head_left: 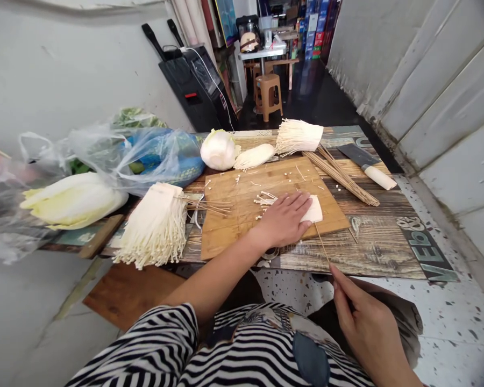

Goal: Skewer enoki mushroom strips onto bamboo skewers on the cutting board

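My left hand (288, 217) lies flat, fingers stretched out, on a small bunch of enoki mushrooms (314, 209) on the wooden cutting board (226, 236). Its thin caps stick out to the left of the hand and its pale base shows on the right. In front of the table edge my right hand (361, 312) pinches a thin bamboo skewer (322, 244). The skewer's far tip meets the base of the bunch; whether it has gone in I cannot tell. Skewered enoki (155, 226) lie in a stack left of the board, with sticks pointing right.
Behind the board are a round pale vegetable (219, 149), loose enoki (255, 156) and a larger enoki bunch (298, 136). A skewer bundle (342, 177) and a cleaver (361, 158) lie at right. Napa cabbage (75, 200) and plastic bags (161, 156) fill the left side.
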The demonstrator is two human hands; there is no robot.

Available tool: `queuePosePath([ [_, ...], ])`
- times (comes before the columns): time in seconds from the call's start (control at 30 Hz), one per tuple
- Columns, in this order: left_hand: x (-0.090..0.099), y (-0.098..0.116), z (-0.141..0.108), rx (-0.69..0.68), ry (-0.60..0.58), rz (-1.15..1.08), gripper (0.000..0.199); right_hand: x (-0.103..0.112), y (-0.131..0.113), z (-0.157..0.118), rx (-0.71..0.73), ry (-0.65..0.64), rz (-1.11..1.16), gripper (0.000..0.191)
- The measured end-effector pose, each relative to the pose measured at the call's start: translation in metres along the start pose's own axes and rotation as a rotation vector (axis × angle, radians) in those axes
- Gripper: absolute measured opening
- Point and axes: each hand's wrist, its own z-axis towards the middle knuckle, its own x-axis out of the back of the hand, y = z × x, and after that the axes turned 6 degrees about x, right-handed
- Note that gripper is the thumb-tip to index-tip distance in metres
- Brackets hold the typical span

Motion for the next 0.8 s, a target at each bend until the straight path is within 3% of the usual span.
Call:
queuePosePath([
  [0.3,0.004,0.001,-0.001,0.007,0.017,0.005,0.058,-0.004,-0.003,0.001,0.007,0.035,-0.021,0.035],
  [0.4,0.01,0.005,-0.008,-0.08,0.087,0.057,0.052,-0.003,-0.001,-0.002,0.005,0.019,-0.03,0.034],
  [0.5,0.01,0.01,-0.018,-0.153,0.063,0.089,0.049,-0.003,0.0,-0.005,-0.006,0.01,-0.005,0.036],
  [0.8,-0.005,0.014,-0.029,-0.074,0.01,0.066,0.057,-0.006,-0.002,-0.005,-0.021,0.039,0.052,0.043],
])
